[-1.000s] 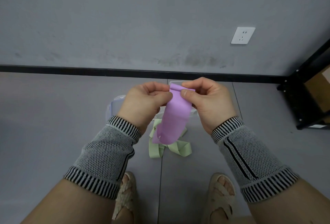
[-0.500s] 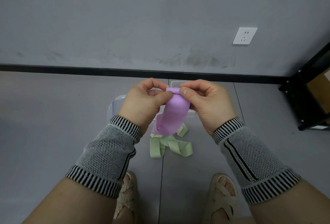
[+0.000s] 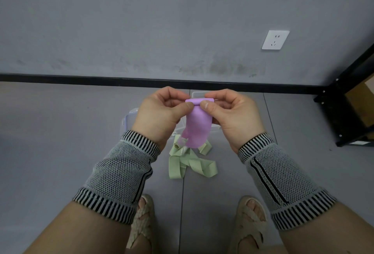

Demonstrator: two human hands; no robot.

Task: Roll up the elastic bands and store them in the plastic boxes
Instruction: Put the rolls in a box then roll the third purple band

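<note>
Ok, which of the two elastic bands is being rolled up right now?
The purple band. Both hands, left and right, pinch its rolled top edge in the air, while the green band lies loose on the floor below.

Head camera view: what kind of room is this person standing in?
Probably a plain workroom or storage room: bare grey wall with a wall socket, grey floor, and a black metal shelving rack in the corner.

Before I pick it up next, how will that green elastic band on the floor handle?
Probably floppy: the green elastic band lies in loose twisted loops on the floor. Likely light and thin, like the purple band drooping from both hands. It may uncurl unless pinched, since only one end looks curled.
</note>
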